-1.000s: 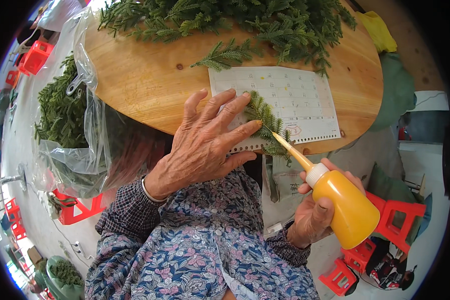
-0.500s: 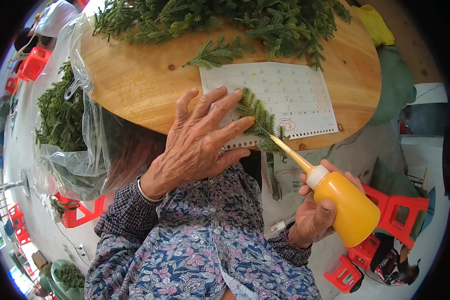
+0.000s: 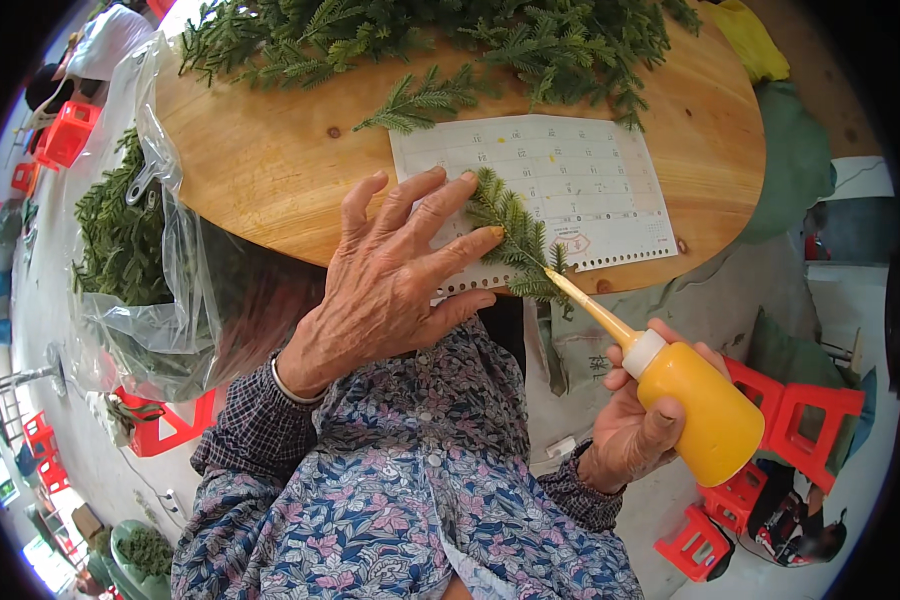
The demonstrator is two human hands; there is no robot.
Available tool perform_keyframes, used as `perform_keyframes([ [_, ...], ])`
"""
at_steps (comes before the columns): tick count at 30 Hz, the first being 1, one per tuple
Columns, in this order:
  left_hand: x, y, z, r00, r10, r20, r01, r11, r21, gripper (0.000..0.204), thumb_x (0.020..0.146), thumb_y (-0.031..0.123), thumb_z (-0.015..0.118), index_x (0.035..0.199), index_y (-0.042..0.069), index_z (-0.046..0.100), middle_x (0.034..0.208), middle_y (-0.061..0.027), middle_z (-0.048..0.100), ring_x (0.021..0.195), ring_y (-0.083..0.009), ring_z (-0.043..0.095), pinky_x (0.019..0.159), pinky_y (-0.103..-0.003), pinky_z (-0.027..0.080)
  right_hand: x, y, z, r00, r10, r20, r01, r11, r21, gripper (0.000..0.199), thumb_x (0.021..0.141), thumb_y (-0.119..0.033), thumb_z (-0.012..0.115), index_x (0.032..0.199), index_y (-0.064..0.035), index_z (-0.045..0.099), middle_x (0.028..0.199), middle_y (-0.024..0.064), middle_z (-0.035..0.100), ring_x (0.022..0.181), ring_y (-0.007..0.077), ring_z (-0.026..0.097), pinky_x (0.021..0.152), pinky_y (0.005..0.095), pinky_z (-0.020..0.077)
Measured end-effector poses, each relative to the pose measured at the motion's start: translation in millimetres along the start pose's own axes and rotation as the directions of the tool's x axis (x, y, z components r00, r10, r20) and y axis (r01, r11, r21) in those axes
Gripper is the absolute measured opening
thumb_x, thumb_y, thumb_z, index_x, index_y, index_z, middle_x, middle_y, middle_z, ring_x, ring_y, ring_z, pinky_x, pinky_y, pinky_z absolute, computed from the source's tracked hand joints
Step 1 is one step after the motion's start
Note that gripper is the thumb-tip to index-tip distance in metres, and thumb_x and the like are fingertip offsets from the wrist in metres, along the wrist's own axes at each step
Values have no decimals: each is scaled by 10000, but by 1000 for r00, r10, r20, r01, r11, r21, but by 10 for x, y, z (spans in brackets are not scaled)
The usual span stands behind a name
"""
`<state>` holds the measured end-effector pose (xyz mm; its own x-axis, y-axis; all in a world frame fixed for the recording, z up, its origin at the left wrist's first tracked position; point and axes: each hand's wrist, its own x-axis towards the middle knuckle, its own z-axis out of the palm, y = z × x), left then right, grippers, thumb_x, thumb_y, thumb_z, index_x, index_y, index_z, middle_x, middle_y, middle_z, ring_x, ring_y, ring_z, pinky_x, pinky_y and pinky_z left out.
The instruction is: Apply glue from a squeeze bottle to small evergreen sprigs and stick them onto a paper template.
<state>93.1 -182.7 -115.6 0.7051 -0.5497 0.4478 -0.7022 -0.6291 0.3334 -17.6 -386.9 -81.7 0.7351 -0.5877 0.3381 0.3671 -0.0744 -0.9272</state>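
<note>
Left hand (image 3: 390, 275): released grip, fingers spread flat, fingertips pressing the green sprig (image 3: 515, 240) onto the sheet of paper (image 3: 570, 175).
Right hand (image 3: 635, 425): grasping the yellow squeeze bottle (image 3: 705, 415), nozzle tip touching the sprig's stem end.
Sprig: lies on the paper's near edge, on the round wooden table (image 3: 270, 160).
Pile of greenery (image 3: 420, 30): far side of the table.
Plastic bag (image 3: 140, 270): hangs at the table's left, holding more green.

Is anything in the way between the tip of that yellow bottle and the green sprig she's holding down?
Nothing visible. The yellow bottle in the right hand already has its tip at the sprig, which the left hand pins on the paper sheet.
</note>
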Motion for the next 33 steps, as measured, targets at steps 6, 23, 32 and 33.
perform_keyframes([
  [6, 8, -14, -8, 1000, 6, 9, -7, 999, 32, 470, 765, 483, 668, 1129, 186, 673, 1414, -72, 472, 1299, -257, 418, 1092, -473, 201, -2, -2, -20, 1000, 28, -13, -28, 1000, -3, 654, 767, -414, 732, 1246, -115, 404, 1080, 241, 622, 643, 278, 635, 503, 264, 520],
  [23, -8, -47, -12, 1000, 13, 17, -13, 1000, 2, 428, 764, 394, 687, 1141, 195, 652, 1390, -86, 477, 1283, -270, 424, 1086, -480, 196, -31, 61, -138, 998, 29, -64, -28, 999, 17, 619, 804, -430, 693, 1244, -106, 403, 1056, 231, 633, 580, 251, 612, 497, 257, 504],
  [32, -15, -53, -26, 1000, 9, 27, -9, 1000, 20, 417, 768, 388, 685, 1137, 194, 659, 1388, -79, 481, 1284, -268, 425, 1083, -477, 197, -42, 92, -204, 995, 57, -86, -54, 997, 46, 606, 820, -431, 683, 1246, -98, 409, 1043, 225, 639, 549, 230, 598, 514, 258, 516],
  [33, -17, -53, -29, 1000, 9, 27, -9, 1000, 23, 416, 768, 388, 685, 1136, 194, 660, 1388, -78, 482, 1285, -267, 425, 1082, -477, 198, -42, 93, -212, 993, 66, -96, -61, 997, 56, 603, 821, -431, 682, 1244, -97, 412, 1042, 224, 640, 547, 227, 598, 516, 258, 518],
])
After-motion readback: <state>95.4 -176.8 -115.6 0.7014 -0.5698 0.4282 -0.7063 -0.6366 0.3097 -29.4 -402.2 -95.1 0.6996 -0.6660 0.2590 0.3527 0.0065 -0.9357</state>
